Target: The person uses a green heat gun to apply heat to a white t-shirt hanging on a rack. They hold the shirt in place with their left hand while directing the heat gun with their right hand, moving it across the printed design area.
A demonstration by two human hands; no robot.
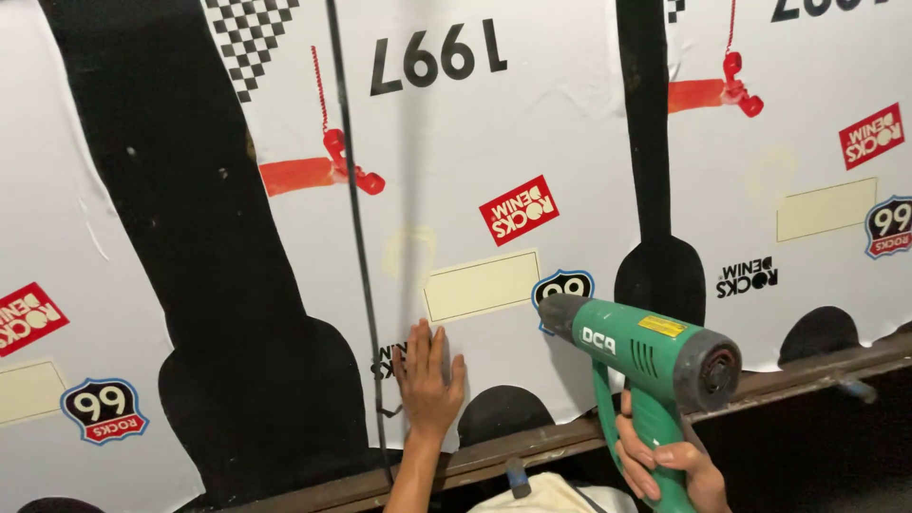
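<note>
A: Biggest thing first: what is seen?

B: A large white printed sheet [532,142] is spread over the whole view, patterned with broad black shapes, red marks, pale cream rectangles and small round badges. It is laid flat on a surface whose dark wooden edge [570,439] is visible along the bottom right

A: Any sign of how far along things are?

B: Judged from this view only: the sheet looks mostly flattened, but wrinkles and lifted ripples are seen at the far left and near the top middle, so smoothing appears unfinished there. The patch under the left hand looks flat. How much has been heated cannot be told

A: Next in size?

B: A green heat gun [646,351] with a black nozzle is aimed at the sheet, nozzle close to a round blue badge, just right of a cream rectangle [481,285]. A thin black cord [356,209] is hung down across the sheet

A: Hands?

B: The left hand [427,375] is laid flat on the sheet, fingers extended and close together, pressed below the cream rectangle. The right hand [660,461] is wrapped round the gun's handle, fingers curled tight

A: Room?

B: Dark below the wooden edge; little else is shown. A bit of pale cloth [541,496] is seen at the bottom
</note>
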